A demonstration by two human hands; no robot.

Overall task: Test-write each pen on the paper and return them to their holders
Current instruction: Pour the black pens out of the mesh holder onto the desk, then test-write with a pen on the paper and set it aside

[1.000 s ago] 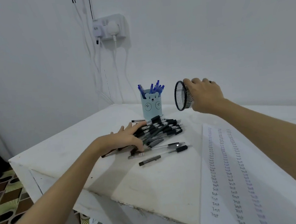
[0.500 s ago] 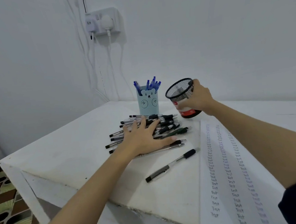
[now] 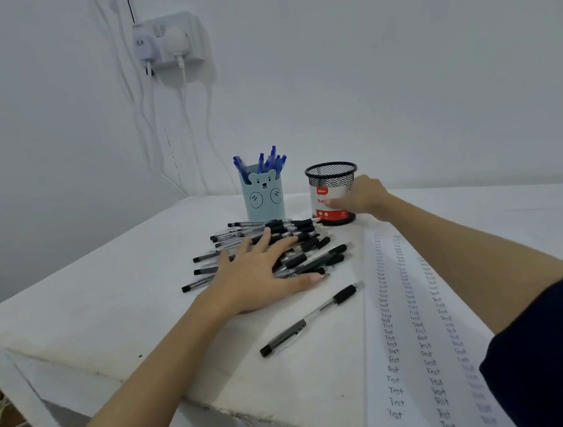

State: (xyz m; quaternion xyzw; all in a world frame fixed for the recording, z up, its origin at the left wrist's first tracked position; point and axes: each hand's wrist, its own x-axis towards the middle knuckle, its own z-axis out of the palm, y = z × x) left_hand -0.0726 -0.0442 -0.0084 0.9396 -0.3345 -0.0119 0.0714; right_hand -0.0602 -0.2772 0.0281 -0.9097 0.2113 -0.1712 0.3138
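**Q:** Fingers (image 3: pixel 269 245) of your left hand (image 3: pixel 255 281): how do they lie?

**A:** Spread and flat, pressing on the heap of black pens (image 3: pixel 297 246) on the tabletop (image 3: pixel 109 298); they pinch nothing. Your right hand (image 3: pixel 364 196) rests against the side of the mesh holder (image 3: pixel 332 181), which stands upright just right of the heap. Whether those fingers curl round it or only touch it cannot be told.

**Q:** Which pen does the coming move turn on?

**A:** Probably the single pen (image 3: pixel 312 318), lying apart from the heap, nearer you and just right of your left thumb. Its long axis runs diagonally, with the clip end toward you and the grip end toward the paper (image 3: pixel 417 320). The left hand is plainly nearer.

**Q:** And the other holder?

**A:** The bear holder (image 3: pixel 265 197), behind the heap, already carries the blue pens (image 3: pixel 268 161).
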